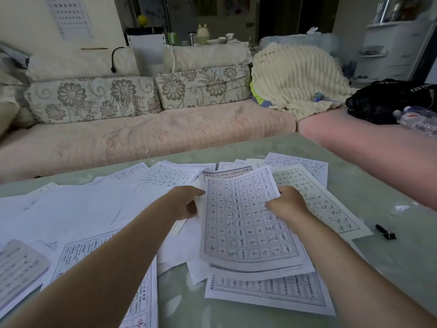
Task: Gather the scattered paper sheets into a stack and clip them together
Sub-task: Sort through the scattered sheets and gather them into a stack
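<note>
Fingers (197,192) of the left hand (186,204) and right hand (287,204) pinched the gridded sheet (241,221) by its side edges, raised above the scattered sheets (82,204) on the table (390,190), seemingly starting a stack; the black clip (385,233) lay apart.

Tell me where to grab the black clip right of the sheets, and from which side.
Pinch the black clip across its narrow width, from above, with the right hand once it lets go of the gridded sheet: the clip lies flat on bare table, apart from the papers.
</note>
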A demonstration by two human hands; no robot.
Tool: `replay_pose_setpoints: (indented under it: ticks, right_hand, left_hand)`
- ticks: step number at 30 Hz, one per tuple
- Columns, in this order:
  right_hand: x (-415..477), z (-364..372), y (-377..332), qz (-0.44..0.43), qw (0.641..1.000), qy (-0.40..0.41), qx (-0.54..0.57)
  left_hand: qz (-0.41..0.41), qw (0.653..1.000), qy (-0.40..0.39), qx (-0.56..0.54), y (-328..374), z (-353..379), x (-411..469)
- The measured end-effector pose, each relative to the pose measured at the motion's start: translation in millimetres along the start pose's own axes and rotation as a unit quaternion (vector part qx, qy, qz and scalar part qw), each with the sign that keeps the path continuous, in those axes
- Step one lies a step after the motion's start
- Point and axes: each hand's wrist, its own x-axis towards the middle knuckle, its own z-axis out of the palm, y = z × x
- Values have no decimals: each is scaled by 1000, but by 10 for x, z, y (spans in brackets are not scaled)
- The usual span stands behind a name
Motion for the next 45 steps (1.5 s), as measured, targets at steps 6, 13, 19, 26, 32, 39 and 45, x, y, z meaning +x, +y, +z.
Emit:
replay_pose_setpoints:
  ticks: [6,13,19,26,32,39,45]
  right_hand:
    - [-17,-56,-26,0,996,-83,-25]
    - [-220,-165,7,-43,982,-130,-132]
    - [-398,-343,-12,-3,994,-10,-107]
    - [-544,-460,-59,172,965,-51,191]
    - [-462,-492,37,159,974,0,160]
    - [-411,-541,189,162,970,-31,177]
    - [-469,-503,274,99,986,-108,74]
  left_hand:
    - [34,998,-4,60,-124,64,8]
    - [57,993,-19,105,-292,-59,-153]
    - [126,977,66,161,-351,-212,-427]
    - [107,978,34,178,-513,-102,-687]
    - [157,927,125,316,-563,285,-695]
    - [132,954,76,258,-535,391,-637]
    - [122,981,53,141,-545,307,-680]
